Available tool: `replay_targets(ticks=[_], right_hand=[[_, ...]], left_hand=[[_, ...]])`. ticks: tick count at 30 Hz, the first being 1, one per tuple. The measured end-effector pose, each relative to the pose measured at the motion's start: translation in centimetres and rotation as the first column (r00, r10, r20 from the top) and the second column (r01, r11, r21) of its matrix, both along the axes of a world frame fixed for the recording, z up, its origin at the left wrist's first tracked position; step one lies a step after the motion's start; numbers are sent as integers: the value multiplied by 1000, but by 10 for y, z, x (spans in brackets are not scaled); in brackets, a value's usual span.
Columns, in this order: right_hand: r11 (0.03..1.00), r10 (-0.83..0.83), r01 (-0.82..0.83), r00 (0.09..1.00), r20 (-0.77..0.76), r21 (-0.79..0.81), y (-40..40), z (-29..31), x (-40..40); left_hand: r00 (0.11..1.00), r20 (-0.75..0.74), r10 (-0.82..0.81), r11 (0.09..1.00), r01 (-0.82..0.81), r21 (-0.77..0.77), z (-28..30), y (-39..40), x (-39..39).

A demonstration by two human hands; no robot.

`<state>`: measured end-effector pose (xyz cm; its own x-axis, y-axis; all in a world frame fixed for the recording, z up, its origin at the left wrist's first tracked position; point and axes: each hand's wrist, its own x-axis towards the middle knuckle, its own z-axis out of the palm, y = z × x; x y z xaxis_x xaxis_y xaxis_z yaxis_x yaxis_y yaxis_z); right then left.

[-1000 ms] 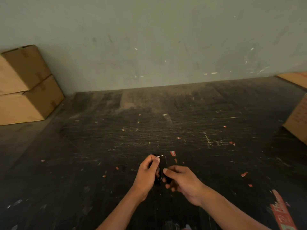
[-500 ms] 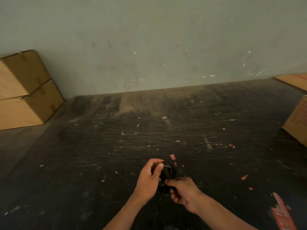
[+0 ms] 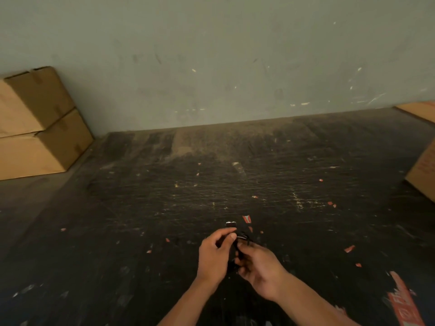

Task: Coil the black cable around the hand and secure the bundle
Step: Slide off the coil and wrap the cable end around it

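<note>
A small bundle of black cable (image 3: pixel 235 251) sits between my two hands, low in the middle of the view, above the dark scratched table (image 3: pixel 164 208). My left hand (image 3: pixel 214 255) pinches the bundle's left side with thumb and fingers. My right hand (image 3: pixel 261 267) grips it from the right, fingers curled around the loops. A small pale-edged tab or plug end (image 3: pixel 231 223) sticks up just above my left fingers. Most of the cable is hidden by my fingers and blends with the dark surface.
Two stacked cardboard boxes (image 3: pixel 35 123) stand at the far left against the grey wall. Another cardboard box (image 3: pixel 423 172) sits at the right edge. Red paper scraps (image 3: pixel 349 248) and a red label (image 3: pixel 404 302) lie scattered on the table.
The loop that showed open between my hands half a second ago is now squeezed tight. Both hands have closed in on it, and a pale tab now pokes up above my left fingers.
</note>
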<state>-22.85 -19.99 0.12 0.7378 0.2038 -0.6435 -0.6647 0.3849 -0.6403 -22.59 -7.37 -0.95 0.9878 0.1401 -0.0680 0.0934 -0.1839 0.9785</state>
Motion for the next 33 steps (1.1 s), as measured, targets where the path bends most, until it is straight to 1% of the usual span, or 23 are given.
replay_targets(ticks=[3,6,9,11,16,20,24,29,31,33], right_hand=[[999,18,-16,999,51,-36,-3,-1,-3],[995,-14,24,994,109,-92,-4,-3,-7],[991,-64,79,989,133,-111,-3,-4,-9],[985,-93,115,982,164,-128,-2,-5,-10],[967,-102,152,967,233,-207,0,-7,-14],[929,-119,225,934,337,-294,2,-10,-15],[891,-32,217,906,421,-399,-1,-11,-13],[784,196,161,852,485,-599,-8,-12,-12],[734,283,142,826,488,-664,-11,-13,-11],[705,349,118,801,486,-700,-13,-13,-11]], left_hand=[[999,-13,44,998,-44,-39,-4,1,-1],[995,-43,94,991,-98,-86,-9,4,-1],[982,-154,110,943,-152,-297,-12,4,-2],[971,-210,110,900,-187,-394,-12,3,-3],[971,-231,66,856,-174,-487,-12,4,-7],[973,-225,47,840,-160,-518,-9,3,-7],[978,-207,31,866,-130,-483,-9,3,-9],[979,-203,-3,906,-83,-416,-12,5,-10],[976,-216,-21,903,-75,-424,-14,5,-10],[974,-224,-44,897,-61,-439,-14,5,-11]])
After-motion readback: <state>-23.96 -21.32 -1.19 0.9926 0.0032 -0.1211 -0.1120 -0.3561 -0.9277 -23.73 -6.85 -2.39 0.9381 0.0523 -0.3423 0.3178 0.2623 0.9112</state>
